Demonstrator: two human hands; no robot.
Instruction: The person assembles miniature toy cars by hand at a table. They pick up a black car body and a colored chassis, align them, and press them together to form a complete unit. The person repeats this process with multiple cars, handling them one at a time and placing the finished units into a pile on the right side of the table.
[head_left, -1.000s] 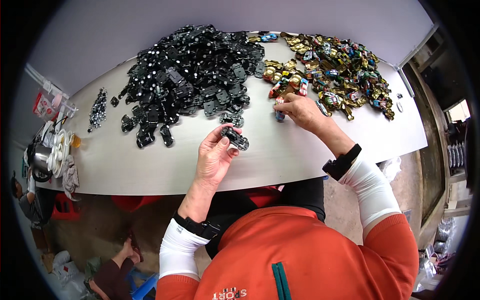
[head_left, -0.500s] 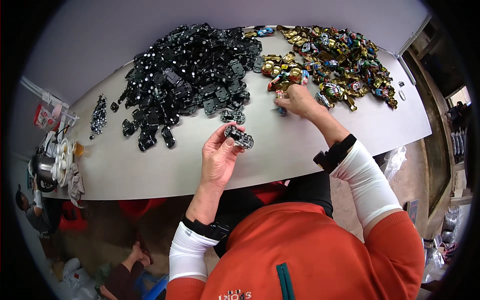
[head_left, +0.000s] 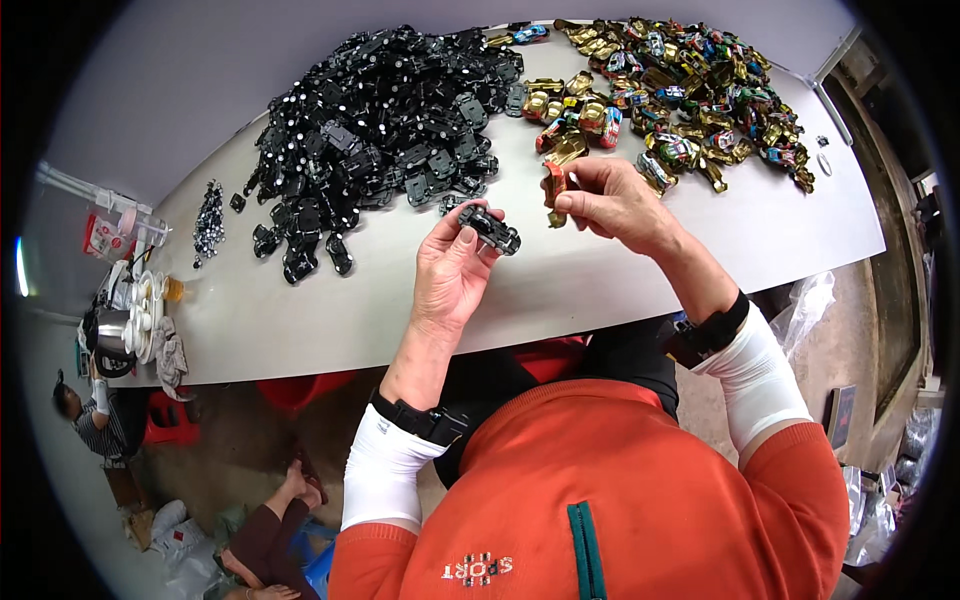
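Between the thumb and fingers of my left hand (head_left: 450, 272) is a black toy car chassis (head_left: 489, 231), held tilted over the table. My right hand (head_left: 622, 208) pinches a red and gold toy car body (head_left: 554, 193) by its side, a short way right of the chassis and apart from it. Beyond my left hand spreads a large heap of black toy car chassis (head_left: 370, 120). A heap of gold and coloured toy car bodies (head_left: 690, 110) lies beyond my right hand, with a few loose bodies at its left edge.
All of this rests on a pale table (head_left: 330, 335). A small pile of tiny shiny parts (head_left: 208, 225) lies at the left. A metal pot (head_left: 115, 335) and a white tray (head_left: 150, 320) are at the far-left edge. Other people (head_left: 95, 410) sit beyond the table.
My right hand has lifted a toy car body off the table and drawn it nearer. My left hand still holds the chassis, now turned. The head view has shifted slightly.
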